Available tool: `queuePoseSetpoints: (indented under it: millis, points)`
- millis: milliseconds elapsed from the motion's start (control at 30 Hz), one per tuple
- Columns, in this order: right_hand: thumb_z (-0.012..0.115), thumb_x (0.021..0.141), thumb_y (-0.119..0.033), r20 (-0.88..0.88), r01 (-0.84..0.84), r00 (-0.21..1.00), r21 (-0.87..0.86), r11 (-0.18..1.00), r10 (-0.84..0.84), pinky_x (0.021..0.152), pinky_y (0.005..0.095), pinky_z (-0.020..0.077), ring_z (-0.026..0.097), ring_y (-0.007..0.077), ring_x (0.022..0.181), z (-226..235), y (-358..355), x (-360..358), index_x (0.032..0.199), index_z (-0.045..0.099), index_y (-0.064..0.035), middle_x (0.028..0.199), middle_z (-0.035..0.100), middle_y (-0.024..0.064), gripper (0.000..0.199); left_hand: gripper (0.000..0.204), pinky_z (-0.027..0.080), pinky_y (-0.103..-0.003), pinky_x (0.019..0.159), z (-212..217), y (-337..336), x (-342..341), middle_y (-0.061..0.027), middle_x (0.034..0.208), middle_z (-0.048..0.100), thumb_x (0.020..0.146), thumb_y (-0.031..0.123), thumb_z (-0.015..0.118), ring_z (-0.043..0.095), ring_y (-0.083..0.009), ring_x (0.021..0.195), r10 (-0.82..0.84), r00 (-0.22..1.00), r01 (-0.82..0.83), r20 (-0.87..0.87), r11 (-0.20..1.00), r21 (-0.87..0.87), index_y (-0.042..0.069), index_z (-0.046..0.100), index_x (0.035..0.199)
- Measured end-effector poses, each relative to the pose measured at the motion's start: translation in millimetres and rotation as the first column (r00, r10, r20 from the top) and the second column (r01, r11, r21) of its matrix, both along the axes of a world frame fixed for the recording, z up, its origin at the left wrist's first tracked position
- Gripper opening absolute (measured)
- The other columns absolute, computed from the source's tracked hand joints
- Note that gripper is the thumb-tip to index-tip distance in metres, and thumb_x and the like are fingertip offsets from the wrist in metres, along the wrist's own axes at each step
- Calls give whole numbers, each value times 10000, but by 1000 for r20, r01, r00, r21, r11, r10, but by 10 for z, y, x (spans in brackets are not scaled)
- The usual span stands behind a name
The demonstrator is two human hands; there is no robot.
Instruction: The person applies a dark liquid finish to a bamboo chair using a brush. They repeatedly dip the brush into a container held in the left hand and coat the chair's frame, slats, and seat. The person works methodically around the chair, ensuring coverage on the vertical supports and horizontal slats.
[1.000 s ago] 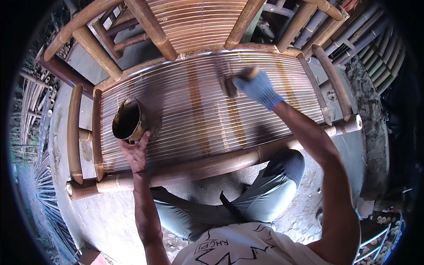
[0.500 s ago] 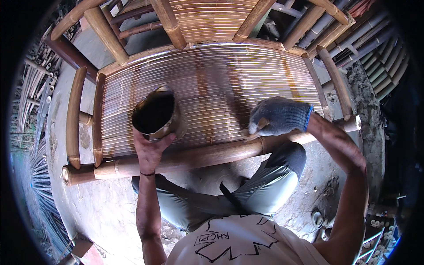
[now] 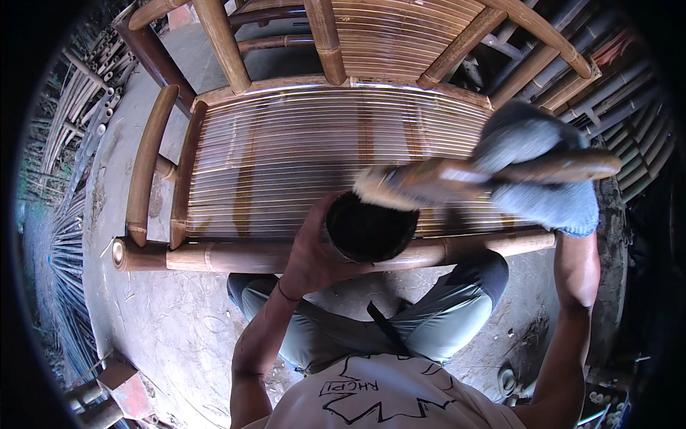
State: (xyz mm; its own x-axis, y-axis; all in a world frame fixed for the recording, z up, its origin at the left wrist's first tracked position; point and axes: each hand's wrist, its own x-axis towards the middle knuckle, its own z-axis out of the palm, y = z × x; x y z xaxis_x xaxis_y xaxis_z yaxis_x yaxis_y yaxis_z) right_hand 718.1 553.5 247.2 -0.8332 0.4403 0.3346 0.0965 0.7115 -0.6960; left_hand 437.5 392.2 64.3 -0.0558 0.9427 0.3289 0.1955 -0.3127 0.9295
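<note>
My bare left hand [image 3: 318,250] is wrapped round a dark, round cup-like container [image 3: 371,232], its open top facing me and its inside black. My right hand [image 3: 539,164], in a grey knit glove, grips the wooden handle of a paintbrush [image 3: 443,175]. The brush lies nearly level, and its pale bristles are at the container's far rim, blurred by motion; whether they touch it I cannot tell. Below both hands is the slatted seat of a bamboo bench [image 3: 279,157], glossy, with darker brown bands across the slats.
A thick bamboo pole [image 3: 214,256] forms the bench's front edge, close to my knees. Bamboo armrests [image 3: 153,164] rise at the left, and the backrest [image 3: 400,36] stands beyond the seat. Bamboo poles lie stacked at the far left and right. A reddish block [image 3: 127,390] sits at the lower left.
My right hand has lifted from the seat's front edge up and to the right, bringing the brush over toward the container. My left hand and the container have moved right.
</note>
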Motion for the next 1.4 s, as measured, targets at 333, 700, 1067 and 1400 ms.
queuePoseSetpoints:
  millis: [333,700,1067,1400]
  points:
    - [798,716,-247,184,-339,940,420,842,287,821,405,538,644,293,934,-170,-158,-671,952,727,-96,956,675,96,289,1111,449,-414,1076,115,-22,276,-147,1376,521,527,175,971,537,-295,1274,-120,993,120,15,992,-38,78,373,1459]
    - [791,697,-273,-33,-204,963,558,805,267,800,431,517,626,285,869,-553,-96,-604,894,733,-127,884,639,65,252,1085,443,-422,1072,101,38,332,-167,1371,521,531,194,966,538,-329,1269,-122,992,120,-25,991,-60,69,396,1446]
    - [637,968,-255,-203,-131,530,-979,157,-823,539,337,596,670,203,598,-1433,107,1024,1005,629,-53,764,675,62,206,1078,438,-403,1083,53,408,595,-157,1342,557,527,131,968,556,-257,1240,-147,988,136,-56,978,-161,10,387,1427]
    - [641,935,-164,-424,307,-175,-881,360,-889,606,348,587,675,212,714,-1925,2716,2650,1061,618,-16,865,663,116,196,874,455,-404,1045,-90,463,374,-150,1262,578,589,168,934,574,-264,1177,48,966,-125,-253,947,-297,-12,461,1302]
